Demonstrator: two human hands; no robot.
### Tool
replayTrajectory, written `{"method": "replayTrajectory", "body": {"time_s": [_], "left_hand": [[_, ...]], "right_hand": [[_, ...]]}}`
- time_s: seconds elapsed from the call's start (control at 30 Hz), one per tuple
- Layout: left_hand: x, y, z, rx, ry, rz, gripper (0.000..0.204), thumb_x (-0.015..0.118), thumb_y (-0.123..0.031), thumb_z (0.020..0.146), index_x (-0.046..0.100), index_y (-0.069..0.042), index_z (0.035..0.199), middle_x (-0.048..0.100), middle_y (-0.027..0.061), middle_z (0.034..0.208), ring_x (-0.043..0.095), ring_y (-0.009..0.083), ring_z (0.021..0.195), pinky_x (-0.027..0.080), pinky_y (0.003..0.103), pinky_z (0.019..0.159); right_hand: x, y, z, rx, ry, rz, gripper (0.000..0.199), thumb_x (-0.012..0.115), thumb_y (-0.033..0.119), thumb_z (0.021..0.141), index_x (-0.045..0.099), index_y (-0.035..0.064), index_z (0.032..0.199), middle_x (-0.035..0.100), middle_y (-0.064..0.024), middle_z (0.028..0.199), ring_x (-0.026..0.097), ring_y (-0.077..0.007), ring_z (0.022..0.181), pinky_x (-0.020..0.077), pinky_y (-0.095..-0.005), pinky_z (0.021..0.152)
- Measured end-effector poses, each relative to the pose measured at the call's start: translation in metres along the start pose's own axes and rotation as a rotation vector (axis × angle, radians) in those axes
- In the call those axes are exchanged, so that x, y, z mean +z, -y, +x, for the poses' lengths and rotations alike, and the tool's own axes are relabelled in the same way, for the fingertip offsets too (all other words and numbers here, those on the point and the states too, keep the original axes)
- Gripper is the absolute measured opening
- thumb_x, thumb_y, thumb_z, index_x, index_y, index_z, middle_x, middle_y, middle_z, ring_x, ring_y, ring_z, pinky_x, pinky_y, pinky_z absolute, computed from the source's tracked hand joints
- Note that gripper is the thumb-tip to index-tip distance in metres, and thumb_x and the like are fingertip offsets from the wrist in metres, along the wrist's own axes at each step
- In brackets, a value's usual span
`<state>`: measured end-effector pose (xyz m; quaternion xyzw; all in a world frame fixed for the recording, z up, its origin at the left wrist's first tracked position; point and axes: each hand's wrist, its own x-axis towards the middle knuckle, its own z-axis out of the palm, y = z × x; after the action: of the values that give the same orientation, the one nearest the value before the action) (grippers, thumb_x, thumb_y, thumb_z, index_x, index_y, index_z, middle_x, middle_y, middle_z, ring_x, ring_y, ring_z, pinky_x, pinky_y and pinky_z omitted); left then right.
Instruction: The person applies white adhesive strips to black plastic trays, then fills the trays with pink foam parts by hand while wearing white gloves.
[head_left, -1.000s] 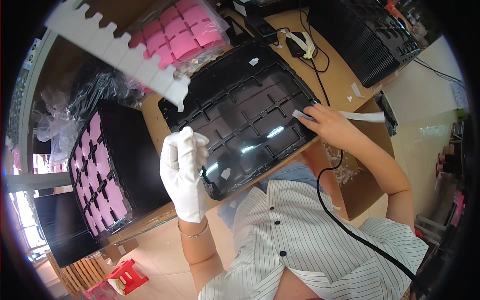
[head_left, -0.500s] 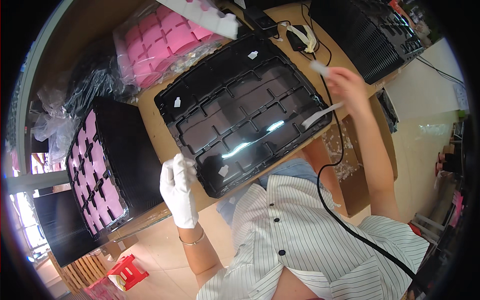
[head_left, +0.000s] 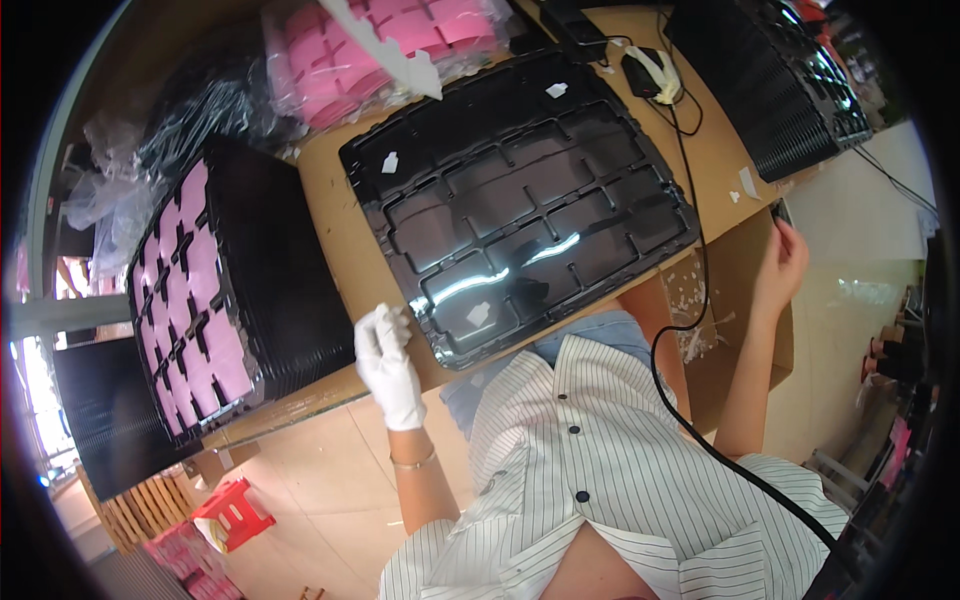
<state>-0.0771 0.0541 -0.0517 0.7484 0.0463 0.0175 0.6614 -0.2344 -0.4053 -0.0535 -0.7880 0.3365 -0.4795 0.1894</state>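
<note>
A black moulded plastic tray (head_left: 520,215) with raised cross-shaped ribs and a glossy surface lies on the cardboard-covered table in front of me. Small white cut-outs (head_left: 390,161) are on it in several places. My left hand (head_left: 388,365), in a white glove, rests by the tray's near left corner; its fingers are curled and nothing shows in them. Bare, my right hand (head_left: 787,262) is beyond the table's right edge, over an open cardboard box (head_left: 735,345). Its fingers are pressed together, and what they hold, if anything, cannot be made out.
Stacked black trays with pink sheets (head_left: 195,300) stand at left, another black stack (head_left: 765,90) at far right. Pink sheets in clear plastic (head_left: 380,50) and a white strip (head_left: 385,50) lie behind. White scraps (head_left: 748,183) lie near the right edge. A black cable (head_left: 690,300) crosses in front.
My right hand has moved from above the table's right side down over the box. The white pieces it held no longer show in it. My view has shifted slightly; my left hand stays by the tray.
</note>
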Motion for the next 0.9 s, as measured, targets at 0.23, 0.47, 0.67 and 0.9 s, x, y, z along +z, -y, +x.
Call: {"method": "replayTrajectory", "body": {"time_s": [0.23,0.47,0.67,0.9], "left_hand": [[0.021,0.001,0.016,0.026,-0.004,-0.040,0.017,0.054,-0.018,0.102,0.063,-0.004,0.100,0.063,-0.0008,0.088,0.047,0.0039,0.071,0.042,0.020,0.066],[0.015,0.004,0.019,-0.076,0.038,-0.118,0.014,0.055,-0.016,0.101,0.062,-0.004,0.098,0.065,-0.0005,0.089,0.053,0.0051,0.077,0.045,0.022,0.073],[0.012,0.010,0.027,-0.101,0.110,-0.133,0.014,0.056,-0.015,0.101,0.062,-0.003,0.098,0.065,0.0008,0.090,0.057,0.0078,0.082,0.047,0.024,0.079],[0.008,0.012,0.028,-0.045,0.165,-0.100,0.011,0.056,-0.012,0.100,0.063,-0.003,0.100,0.064,0.0026,0.092,0.059,0.0091,0.081,0.048,0.025,0.077]], "right_hand": [[0.075,0.244,-0.103,-0.358,1.194,0.500,0.036,0.073,0.000,0.078,0.059,-0.0004,0.111,0.053,-0.0136,0.115,0.060,-0.0302,0.100,0.0513,-0.0381,0.087],[0.081,0.259,-0.132,-0.324,1.287,0.287,0.045,0.072,-0.005,0.075,0.053,-0.0012,0.116,0.050,-0.0142,0.115,0.060,-0.0320,0.098,0.0498,-0.0411,0.089],[0.079,0.268,-0.132,-0.423,1.299,0.103,0.042,0.074,-0.002,0.074,0.057,-0.0003,0.112,0.051,-0.0132,0.113,0.056,-0.0312,0.097,0.0481,-0.0395,0.086],[0.071,0.275,-0.139,-0.396,1.156,0.038,0.032,0.078,0.002,0.068,0.062,-0.0008,0.096,0.050,-0.0135,0.112,0.046,-0.0332,0.104,0.0440,-0.0402,0.089]]}}
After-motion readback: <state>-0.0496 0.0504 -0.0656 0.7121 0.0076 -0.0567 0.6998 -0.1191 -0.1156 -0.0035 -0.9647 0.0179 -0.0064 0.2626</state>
